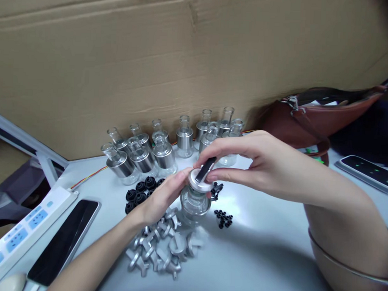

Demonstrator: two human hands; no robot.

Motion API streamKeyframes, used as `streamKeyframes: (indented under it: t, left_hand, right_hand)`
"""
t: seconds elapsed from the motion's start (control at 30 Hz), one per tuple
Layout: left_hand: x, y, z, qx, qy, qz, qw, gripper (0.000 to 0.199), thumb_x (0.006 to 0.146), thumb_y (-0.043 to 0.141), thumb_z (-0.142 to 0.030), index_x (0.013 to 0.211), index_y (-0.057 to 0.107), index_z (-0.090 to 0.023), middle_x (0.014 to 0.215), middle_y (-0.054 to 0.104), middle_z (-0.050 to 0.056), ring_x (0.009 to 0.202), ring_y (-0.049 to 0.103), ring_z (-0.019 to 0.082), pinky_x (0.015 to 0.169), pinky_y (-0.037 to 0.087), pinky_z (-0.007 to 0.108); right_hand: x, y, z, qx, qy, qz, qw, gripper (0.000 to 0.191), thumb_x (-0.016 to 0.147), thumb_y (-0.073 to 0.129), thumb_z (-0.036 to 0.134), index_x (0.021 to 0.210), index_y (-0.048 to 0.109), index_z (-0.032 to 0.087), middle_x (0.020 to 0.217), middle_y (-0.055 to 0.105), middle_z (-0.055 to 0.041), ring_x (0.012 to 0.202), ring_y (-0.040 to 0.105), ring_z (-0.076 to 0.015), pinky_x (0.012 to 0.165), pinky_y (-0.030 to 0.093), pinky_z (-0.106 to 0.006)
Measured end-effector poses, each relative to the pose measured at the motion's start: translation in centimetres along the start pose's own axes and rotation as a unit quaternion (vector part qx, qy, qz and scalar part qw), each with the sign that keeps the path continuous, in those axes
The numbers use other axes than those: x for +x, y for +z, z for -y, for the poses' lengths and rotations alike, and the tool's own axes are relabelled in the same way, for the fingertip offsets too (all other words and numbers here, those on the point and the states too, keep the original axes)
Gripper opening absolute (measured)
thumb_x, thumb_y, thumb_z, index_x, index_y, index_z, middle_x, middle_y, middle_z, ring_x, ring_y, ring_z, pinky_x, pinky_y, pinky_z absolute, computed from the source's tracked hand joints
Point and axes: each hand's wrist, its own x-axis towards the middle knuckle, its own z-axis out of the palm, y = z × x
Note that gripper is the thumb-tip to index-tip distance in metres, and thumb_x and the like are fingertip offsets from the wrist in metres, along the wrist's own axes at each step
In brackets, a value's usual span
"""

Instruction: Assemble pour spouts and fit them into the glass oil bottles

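A glass bottle with a metal band stands upright on the table in front of me. On its mouth sits a silver metal cap, topped by a narrow black lever. My left hand is closed around the bottle's neck and cap from the left, its fingertips partly hidden behind. From the right, my right hand pinches the black lever between thumb and fingers. Close by the bottle's base lies a pile of silver metal cap parts. Left of it, partly behind my left hand, are black ribbed stoppers.
Several glass bottles with metal bands stand along a cardboard wall. Small black plugs lie to the right. A phone and power strip occupy the left, a brown bag the back right.
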Motion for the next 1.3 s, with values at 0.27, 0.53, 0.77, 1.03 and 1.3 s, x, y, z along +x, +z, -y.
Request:
streamKeyframes:
  t: [0.27, 0.53, 0.77, 1.03, 1.3]
  left_hand:
    - [-0.7, 0.9, 0.4, 0.097, -0.060, -0.047, 0.992, 0.079, 0.089, 0.017, -0.074, 0.109, 0.066, -0.016, 0.117, 0.066, 0.010, 0.117, 0.053, 0.030, 0.103, 0.040, 0.040]
    - [-0.6, 1.2, -0.1, 0.126, -0.048, -0.044, 0.990, 0.079, 0.091, 0.014, -0.071, 0.098, 0.069, -0.015, 0.105, 0.069, 0.009, 0.105, 0.059, 0.027, 0.095, 0.043, 0.035]
    - [-0.3, 1.4, -0.7, 0.151, -0.013, -0.057, 0.987, 0.055, 0.102, 0.023, -0.044, 0.100, 0.071, -0.017, 0.094, 0.070, 0.006, 0.087, 0.060, 0.022, 0.087, 0.046, 0.033]
    - [-0.7, 1.2, -0.6, 0.173, -0.023, -0.036, 0.984, 0.057, 0.100, 0.022, -0.048, 0.100, 0.069, -0.015, 0.087, 0.068, 0.008, 0.091, 0.060, 0.024, 0.079, 0.048, 0.032]
    - [-0.3, 1.3, -1.0, 0.234, 0.010, -0.017, 0.972, 0.055, 0.100, 0.023, -0.046, 0.098, 0.069, -0.016, 0.083, 0.069, 0.008, 0.095, 0.060, 0.026, 0.084, 0.048, 0.035]
  right_hand:
    - [0.3, 0.4, 0.8, 0.030, 0.017, 0.029, 0.999, 0.015, 0.092, 0.056, 0.028, 0.097, 0.067, 0.018, 0.076, 0.072, 0.0008, 0.063, 0.067, -0.0115, 0.059, 0.049, -0.020]
    - [0.1, 0.4, 1.3, -0.023, 0.001, 0.020, 1.000, 0.020, 0.093, 0.057, 0.029, 0.082, 0.068, 0.016, 0.073, 0.067, -0.0001, 0.064, 0.060, -0.0111, 0.060, 0.043, -0.022]
    - [0.2, 0.8, 1.6, -0.046, -0.012, 0.008, 0.999, 0.026, 0.094, 0.056, 0.031, 0.078, 0.067, 0.015, 0.069, 0.064, 0.0001, 0.062, 0.056, -0.0102, 0.061, 0.040, -0.022]
    - [0.1, 0.9, 1.4, -0.038, 0.008, 0.024, 0.999, 0.022, 0.093, 0.058, 0.030, 0.082, 0.070, 0.015, 0.068, 0.069, 0.0006, 0.055, 0.060, -0.0088, 0.053, 0.041, -0.018]
    - [0.1, 1.6, 1.7, -0.047, -0.011, 0.029, 0.998, 0.019, 0.092, 0.059, 0.027, 0.091, 0.074, 0.015, 0.074, 0.072, -0.0020, 0.059, 0.062, -0.0114, 0.052, 0.040, -0.023]
